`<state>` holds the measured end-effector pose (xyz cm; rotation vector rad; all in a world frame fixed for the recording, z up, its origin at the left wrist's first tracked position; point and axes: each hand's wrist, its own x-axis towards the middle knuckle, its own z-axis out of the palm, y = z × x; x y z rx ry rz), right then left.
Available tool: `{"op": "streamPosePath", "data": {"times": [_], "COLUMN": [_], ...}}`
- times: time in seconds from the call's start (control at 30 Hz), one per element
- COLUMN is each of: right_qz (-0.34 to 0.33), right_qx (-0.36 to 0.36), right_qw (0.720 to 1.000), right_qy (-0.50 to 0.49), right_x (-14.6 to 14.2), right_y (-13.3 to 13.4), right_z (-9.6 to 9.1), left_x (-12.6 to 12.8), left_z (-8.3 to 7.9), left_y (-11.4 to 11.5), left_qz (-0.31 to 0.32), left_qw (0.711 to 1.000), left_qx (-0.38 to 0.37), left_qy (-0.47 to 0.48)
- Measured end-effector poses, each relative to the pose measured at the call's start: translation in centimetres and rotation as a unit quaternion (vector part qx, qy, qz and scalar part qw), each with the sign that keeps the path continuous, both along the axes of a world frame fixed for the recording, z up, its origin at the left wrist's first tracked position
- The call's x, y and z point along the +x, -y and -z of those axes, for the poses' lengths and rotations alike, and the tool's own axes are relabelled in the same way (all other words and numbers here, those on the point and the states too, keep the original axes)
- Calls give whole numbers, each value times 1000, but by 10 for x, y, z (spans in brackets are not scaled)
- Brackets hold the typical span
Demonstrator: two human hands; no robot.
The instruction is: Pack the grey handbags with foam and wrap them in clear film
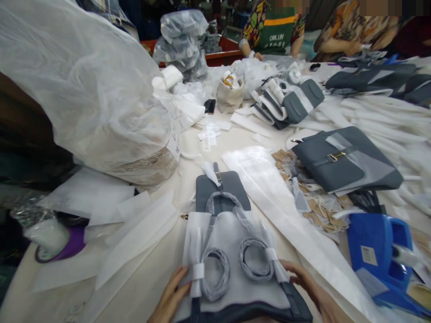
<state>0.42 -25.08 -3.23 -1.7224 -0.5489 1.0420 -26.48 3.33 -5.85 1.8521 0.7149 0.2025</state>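
1. While the person is leaning over the cream counter (148,287), both bare hands are resting on a flat grey leather handbag with paper-wrapped coiled handles (232,251). The handbag is lying at the counter's near edge, directly in front of them.
2. The left hand (170,296) is lying at the bag's left side. Its fingers (180,273) are stretched out and loosely apart, touching the white paper band (198,272) around the left handle coil without closing on it.
3. The right hand (314,294) is sitting at the bag's right edge with its fingers (296,269) gently curved. Whether they are pinching anything cannot be told.
4. A second grey handbag with a gold clasp (340,161) is lying well apart to the right, near a blue plastic box (380,251).
5. A large clear plastic sack (84,89) is bulging at the left.
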Motion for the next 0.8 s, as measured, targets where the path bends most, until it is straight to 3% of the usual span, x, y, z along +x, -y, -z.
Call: {"op": "streamPosePath", "data": {"times": [0.07,0.13,0.2,0.27,0.33,0.43,0.6,0.7,0.8], "right_qz": [39,110,161,166,162,155,138,90,80], "right_qx": [5,-36,-88,-116,-126,-147,-195,-192,-193], "right_qw": [998,990,980,978,979,977,971,977,978], "right_qy": [-50,-80,-75,-44,-5,12,4,25,17], "right_x": [13,27,40,49,57,66,80,84,83], "right_y": [-6,-23,-48,-75,-97,-117,-134,-138,-121], "right_z": [4,8,12,14,15,18,23,27,34], "left_x": [15,45,81,112,129,134,152,173,169], "left_z": [-6,-11,-12,-8,-2,4,2,3,4], "left_y": [-19,-37,-49,-55,-58,-65,-97,-112,-109], "left_qz": [-92,-205,-211,-174,-158,-151,-108,-45,-56], "left_qw": [994,967,945,941,947,963,989,993,990], "left_qx": [-53,-118,-228,-266,-242,-157,54,101,120], "left_qy": [-21,-96,-107,-117,-137,-157,-86,-42,-39]}}
